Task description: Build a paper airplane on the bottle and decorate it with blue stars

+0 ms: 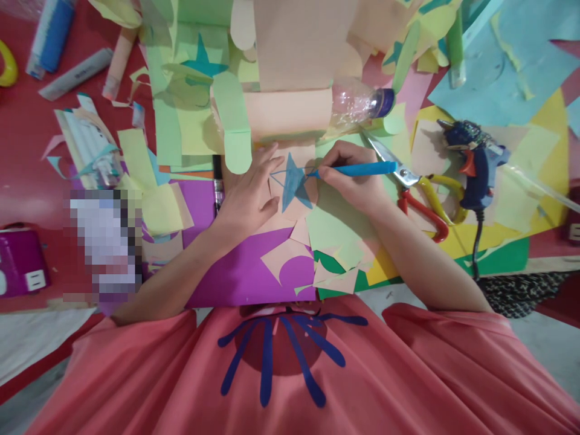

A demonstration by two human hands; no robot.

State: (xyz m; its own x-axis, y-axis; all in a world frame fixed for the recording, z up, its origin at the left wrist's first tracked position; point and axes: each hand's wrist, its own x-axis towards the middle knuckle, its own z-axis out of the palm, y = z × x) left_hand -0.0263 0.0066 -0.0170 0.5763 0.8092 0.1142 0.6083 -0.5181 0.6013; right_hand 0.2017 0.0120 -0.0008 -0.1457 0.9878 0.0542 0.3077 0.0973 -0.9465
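My right hand [351, 175] grips a slim blue marker [367, 170], its tip at the right arm of a star [296, 183] drawn on peach paper [301, 151]. Most of the star is filled in blue; its left point shows as an outline. Resting on the left side of that paper is my left hand [251, 193], fingers spread and holding nothing. A black marker [218, 181] lies just left of it. Scissors [410, 178] with red and yellow handles lie open beside my right hand.
A blue glue gun [475, 163] with a cord sits at the right. Beyond my hands, a clear plastic bottle [353, 103] with a purple cap lies wrapped in peach paper. Cut paper scraps [163, 208], several markers [77, 74] and purple paper [244, 269] cover the red table.
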